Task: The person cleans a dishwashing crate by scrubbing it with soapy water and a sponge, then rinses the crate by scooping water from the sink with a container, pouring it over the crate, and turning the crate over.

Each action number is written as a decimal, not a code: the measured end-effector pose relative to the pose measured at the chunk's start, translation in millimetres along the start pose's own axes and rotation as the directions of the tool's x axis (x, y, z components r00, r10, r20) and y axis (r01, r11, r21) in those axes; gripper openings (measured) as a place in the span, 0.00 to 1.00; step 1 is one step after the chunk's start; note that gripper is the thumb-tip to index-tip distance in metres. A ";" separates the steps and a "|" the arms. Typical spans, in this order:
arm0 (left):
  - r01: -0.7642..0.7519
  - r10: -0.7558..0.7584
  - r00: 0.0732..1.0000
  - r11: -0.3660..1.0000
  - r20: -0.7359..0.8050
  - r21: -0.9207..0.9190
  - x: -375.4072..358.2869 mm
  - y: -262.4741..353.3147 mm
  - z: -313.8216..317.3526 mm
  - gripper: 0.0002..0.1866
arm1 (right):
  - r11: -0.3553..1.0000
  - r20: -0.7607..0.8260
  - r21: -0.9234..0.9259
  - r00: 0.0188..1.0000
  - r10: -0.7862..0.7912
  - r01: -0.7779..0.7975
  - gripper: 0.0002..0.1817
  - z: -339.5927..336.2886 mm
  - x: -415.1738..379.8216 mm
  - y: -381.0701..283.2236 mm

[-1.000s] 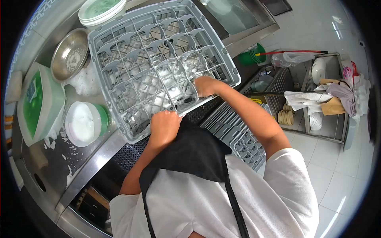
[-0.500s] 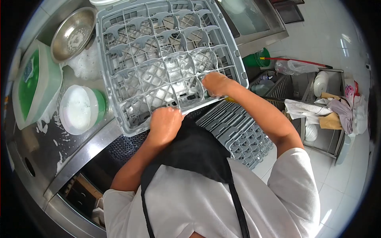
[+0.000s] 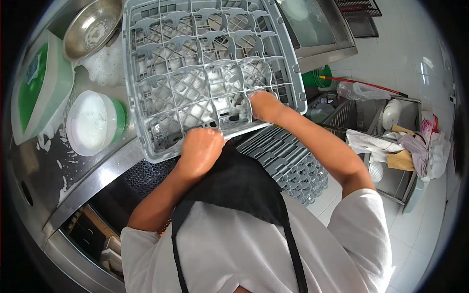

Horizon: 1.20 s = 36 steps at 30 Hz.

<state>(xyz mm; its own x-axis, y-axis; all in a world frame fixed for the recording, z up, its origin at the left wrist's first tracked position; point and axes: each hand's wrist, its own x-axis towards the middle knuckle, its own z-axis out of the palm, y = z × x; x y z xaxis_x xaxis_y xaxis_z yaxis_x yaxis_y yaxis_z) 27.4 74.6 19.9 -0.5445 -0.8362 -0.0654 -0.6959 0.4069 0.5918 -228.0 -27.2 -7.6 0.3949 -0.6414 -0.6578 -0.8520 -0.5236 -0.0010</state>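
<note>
A grey plastic dish rack [image 3: 178, 104] with a grid of square compartments lies in front of me, wet and foamy in its nearer middle part. My left hand [image 3: 201, 146] is closed over the rack's near rim, its knuckles wet. Inside the near right part of the grid is my right hand [image 3: 266, 106], with its fingers curled in among the dividers. The grid and the hand itself hide whatever those fingers hold.
To the left, a round tub of suds [image 3: 92, 123], a bin with green liquid [image 3: 58, 90] and a metal bowl [image 3: 93, 36] stand on the steel counter [image 3: 115, 158]. More grey racks [image 3: 278, 146] are stacked below. A wire shelf [image 3: 408, 127] stands right.
The whole view has shifted slightly. My left hand stays on the rack's near rim, and my right hand remains among the dividers with little visible movement.
</note>
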 end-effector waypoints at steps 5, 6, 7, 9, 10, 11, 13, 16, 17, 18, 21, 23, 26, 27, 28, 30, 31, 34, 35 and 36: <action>-0.024 0.024 0.999 1.000 -0.028 -0.004 -0.6 -2.1 1.6 0.14 | 0.943 0.061 -0.311 0.992 -0.107 0.121 0.07 -14.1 3.0 -5.4; -0.019 0.019 1.000 1.000 -0.021 -0.003 -1.1 -1.2 1.2 0.14 | 0.943 0.079 -0.304 0.990 -0.118 0.137 0.08 -19.0 -0.5 -4.9; -0.013 0.013 1.000 1.000 -0.016 -0.004 -0.5 -0.3 0.4 0.14 | 0.942 0.099 -0.299 0.987 -0.130 0.154 0.09 -24.1 -2.8 -3.8; 0.003 -0.003 1.000 1.000 -0.011 0.006 0.6 1.4 1.2 0.14 | 0.993 0.093 -0.113 0.996 -0.008 0.019 0.10 -30.3 -5.6 -9.0; 0.008 -0.008 1.000 1.000 -0.007 0.017 0.6 1.8 2.1 0.14 | 0.998 0.098 -0.013 0.994 0.057 -0.056 0.11 -30.5 -6.6 -12.0; 0.014 -0.014 1.000 0.999 -0.008 0.029 1.9 2.4 2.5 0.14 | 0.996 0.091 0.055 0.993 0.072 -0.077 0.11 -19.8 0.2 -7.4; -0.010 0.010 1.000 0.999 -0.012 0.039 1.4 1.9 1.6 0.17 | 0.973 0.073 0.196 0.992 0.108 -0.120 0.13 -6.5 11.3 -3.1; -0.009 0.009 1.000 0.998 0.005 0.058 1.0 0.7 0.6 0.18 | 0.911 -0.099 0.409 0.991 0.095 -0.046 0.17 -11.9 -17.1 3.4; -0.002 0.001 1.000 0.998 0.017 0.067 0.5 0.4 0.4 0.19 | 0.908 -0.164 0.420 0.984 0.064 0.011 0.18 -12.0 -27.4 4.1; -0.006 0.005 1.000 0.997 0.009 0.073 0.0 -0.2 1.0 0.18 | 0.918 -0.293 0.388 0.955 0.033 0.088 0.19 -6.8 -38.0 8.7; -0.002 0.002 1.000 0.995 0.001 0.097 0.3 -1.7 3.9 0.18 | 0.892 -0.472 0.444 0.868 0.155 0.082 0.19 -46.6 -86.3 15.2; 0.026 -0.027 1.000 0.993 0.009 0.114 1.0 0.2 5.3 0.18 | 0.758 -0.522 0.640 0.794 0.310 0.125 0.16 -51.5 -104.2 43.2; 0.082 -0.082 0.997 0.993 -0.012 0.090 2.8 10.1 -4.4 0.19 | 0.732 -0.543 0.680 0.694 0.473 0.032 0.14 -51.7 -124.4 70.1; 0.085 -0.081 0.996 0.990 -0.038 0.115 2.7 11.3 -3.8 0.20 | 0.790 -0.568 0.613 0.691 0.447 -0.007 0.14 -47.3 -126.5 77.5; 0.089 -0.080 0.995 0.986 -0.067 0.142 2.9 12.2 -2.0 0.21 | 0.810 -0.575 0.586 0.693 0.434 -0.020 0.15 -42.1 -126.4 78.4; 0.093 -0.065 0.985 0.981 -0.157 0.171 4.5 17.0 -2.7 0.23 | 0.891 -0.606 0.453 0.726 0.324 -0.020 0.16 -31.9 -124.0 75.3; 0.090 -0.050 0.975 0.980 -0.217 0.176 5.2 20.1 -4.7 0.24 | 0.928 -0.604 0.373 0.761 0.238 0.006 0.18 -25.2 -119.5 74.3; 0.095 -0.037 0.947 0.981 -0.319 0.169 7.1 33.6 -9.2 0.25 | 0.958 -0.494 0.279 0.846 0.202 -0.066 0.20 -16.8 -106.5 74.5; 0.101 -0.040 0.939 0.982 -0.341 0.161 8.5 37.4 -10.9 0.26 | 0.956 -0.464 0.282 0.862 0.204 -0.075 0.20 -18.6 -107.4 76.8; 0.083 -0.018 0.934 0.982 -0.356 0.169 11.3 41.6 -13.4 0.26 | 0.956 -0.433 0.282 0.879 0.202 -0.081 0.20 -27.3 -111.1 78.0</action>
<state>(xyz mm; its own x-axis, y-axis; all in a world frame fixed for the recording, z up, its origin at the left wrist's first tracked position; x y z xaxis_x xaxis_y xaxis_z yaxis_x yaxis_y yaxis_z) -1.4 77.2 54.6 -0.3297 -0.9195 0.2140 -0.8079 0.3921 0.4399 -329.0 -12.1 85.9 0.3239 -0.9119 -0.2521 -0.9433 -0.2908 -0.1602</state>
